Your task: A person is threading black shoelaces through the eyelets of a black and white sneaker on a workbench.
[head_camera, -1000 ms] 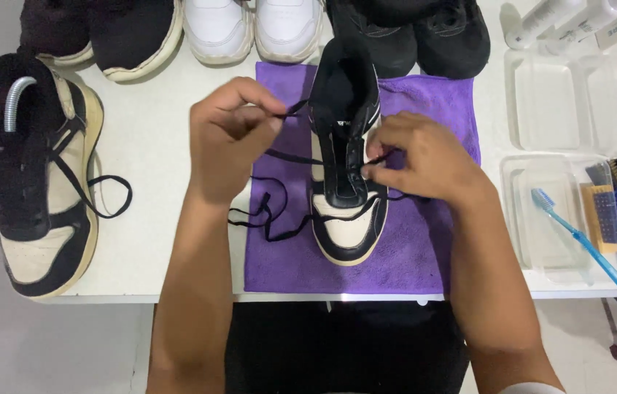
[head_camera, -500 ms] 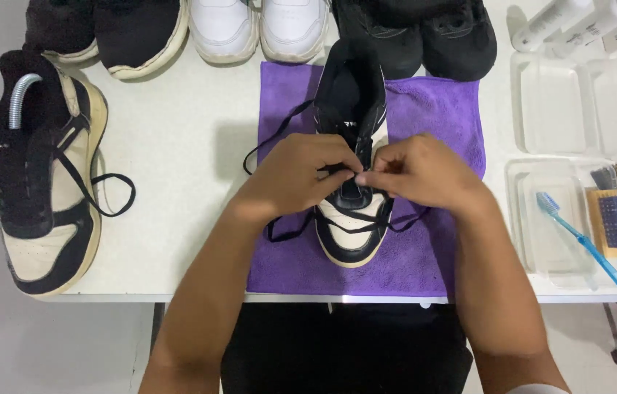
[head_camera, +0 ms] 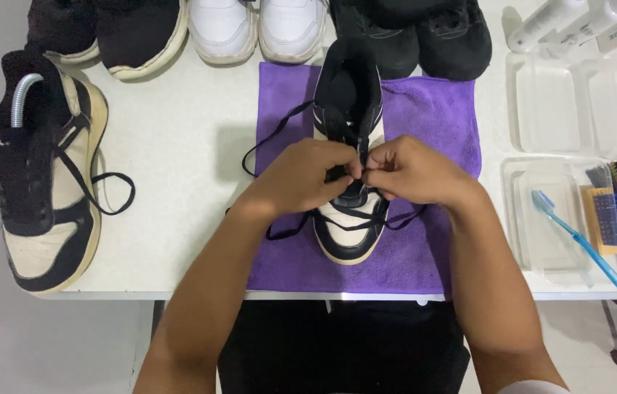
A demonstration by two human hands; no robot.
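head view shows the left hand point(head_camera: 301, 179) and right hand point(head_camera: 414, 171) meeting over the tongue of the black and cream sneaker point(head_camera: 348, 175), which sits on the purple cloth point(head_camera: 440, 117) at the middle of the surface point(head_camera: 177, 160), both hands pinched closed on the black lace point(head_camera: 272, 135). the loose loop trailing toward 10 o'clock and the ends spilling toward 4 and 8 o'clock could, i judge, snag under a wrist and yank the lace from the pinch. a hard tug might also skid the shoe and bunch the cloth toward the white shoes point(head_camera: 257, 29) at 12 o'clock.

Bare table point(head_camera: 184, 168) between the sneakers point(head_camera: 39, 175)
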